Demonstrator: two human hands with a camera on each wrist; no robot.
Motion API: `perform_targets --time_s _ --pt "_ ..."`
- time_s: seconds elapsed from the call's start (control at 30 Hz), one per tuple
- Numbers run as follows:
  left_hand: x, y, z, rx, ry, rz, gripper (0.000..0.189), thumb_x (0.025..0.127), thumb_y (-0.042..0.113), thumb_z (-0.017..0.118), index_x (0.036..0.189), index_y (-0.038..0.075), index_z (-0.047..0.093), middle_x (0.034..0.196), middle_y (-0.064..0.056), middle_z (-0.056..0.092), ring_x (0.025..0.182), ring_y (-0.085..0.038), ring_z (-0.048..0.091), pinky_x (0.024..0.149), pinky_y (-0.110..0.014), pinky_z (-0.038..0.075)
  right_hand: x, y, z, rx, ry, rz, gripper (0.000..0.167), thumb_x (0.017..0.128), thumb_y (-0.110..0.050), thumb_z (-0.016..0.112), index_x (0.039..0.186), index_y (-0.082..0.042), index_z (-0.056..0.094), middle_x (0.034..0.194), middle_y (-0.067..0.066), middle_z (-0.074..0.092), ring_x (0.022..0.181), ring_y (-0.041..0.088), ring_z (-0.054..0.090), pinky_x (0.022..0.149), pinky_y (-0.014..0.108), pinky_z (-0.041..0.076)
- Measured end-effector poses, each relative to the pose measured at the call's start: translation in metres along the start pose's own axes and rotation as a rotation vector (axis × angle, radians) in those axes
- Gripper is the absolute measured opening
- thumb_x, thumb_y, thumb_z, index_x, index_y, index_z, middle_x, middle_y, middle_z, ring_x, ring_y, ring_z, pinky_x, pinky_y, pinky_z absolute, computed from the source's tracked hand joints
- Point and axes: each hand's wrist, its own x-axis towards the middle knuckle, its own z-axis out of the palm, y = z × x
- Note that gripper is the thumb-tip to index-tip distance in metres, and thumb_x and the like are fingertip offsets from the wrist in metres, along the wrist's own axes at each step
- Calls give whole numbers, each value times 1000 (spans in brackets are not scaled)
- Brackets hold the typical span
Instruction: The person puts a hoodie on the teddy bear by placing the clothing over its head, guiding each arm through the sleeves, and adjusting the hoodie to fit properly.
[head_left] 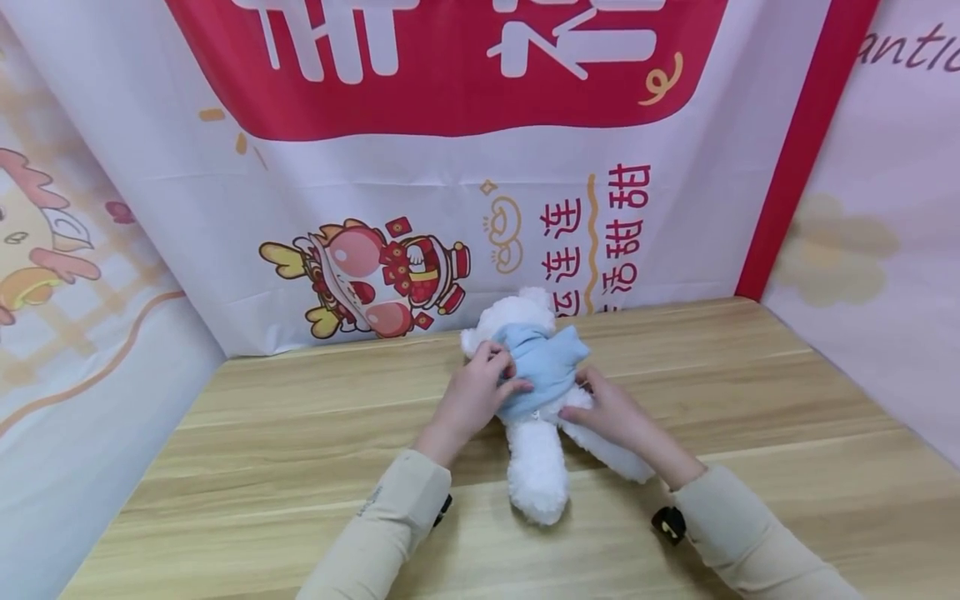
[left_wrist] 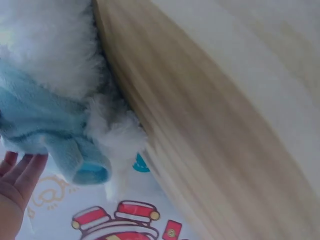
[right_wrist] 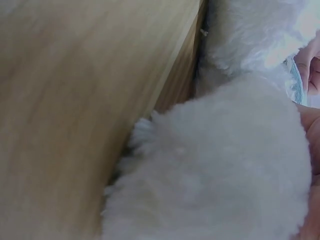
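Observation:
A white fluffy plush toy point(head_left: 538, 475) in a light blue shirt point(head_left: 543, 362) lies on the wooden table, head toward the back wall and legs toward me. Its face does not show. My left hand point(head_left: 474, 398) holds the toy's left-hand side at the shirt, fingers bent and thumb on the cloth. In the left wrist view, the fingers point(left_wrist: 31, 172) touch the shirt's edge beside a short sleeve point(left_wrist: 82, 167). My right hand point(head_left: 611, 410) grips the toy at the hip, below the shirt's hem. White fur point(right_wrist: 215, 165) hides most of that hand in the right wrist view.
The wooden table point(head_left: 300, 467) extends around the toy. Behind it hangs a white cloth point(head_left: 480, 175) with red lettering and a cartoon figure point(head_left: 375, 279), close to the toy's head. Printed cloths also stand at the left point(head_left: 75, 250) and right point(head_left: 885, 275) sides.

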Motion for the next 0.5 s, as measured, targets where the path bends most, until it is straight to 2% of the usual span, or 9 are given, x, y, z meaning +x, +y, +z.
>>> perform_targets --time_s 0.1,0.2,0.4,0.5 --pt "1 1 -1 38 4 25 25 86 34 65 84 11 57 101 -5 55 73 -15 58 69 -26 55 0 1 1 0 3 9 47 87 -22 68 119 5 48 120 29 59 111 43 57 94 53 47" --pt "4 0 -2 52 15 27 21 89 30 63 87 11 57 97 -6 58 71 -16 57 67 -28 55 0 1 2 -2 0 8 49 87 -22 68 123 5 47 123 29 57 113 43 56 96 54 46" --pt "12 -4 -7 8 -20 -80 21 96 30 53 85 13 49 71 -2 50 62 -15 48 55 -25 43 -1 0 4 -15 -10 -10 54 88 -20 67 129 7 43 129 31 53 118 46 53 100 55 44" --pt "15 -4 -8 3 -22 -107 23 97 33 50 86 13 47 66 0 46 59 -15 46 53 -24 39 0 -1 3 -10 -13 -4 56 87 -20 68 130 7 42 129 32 53 118 47 52 100 55 43"
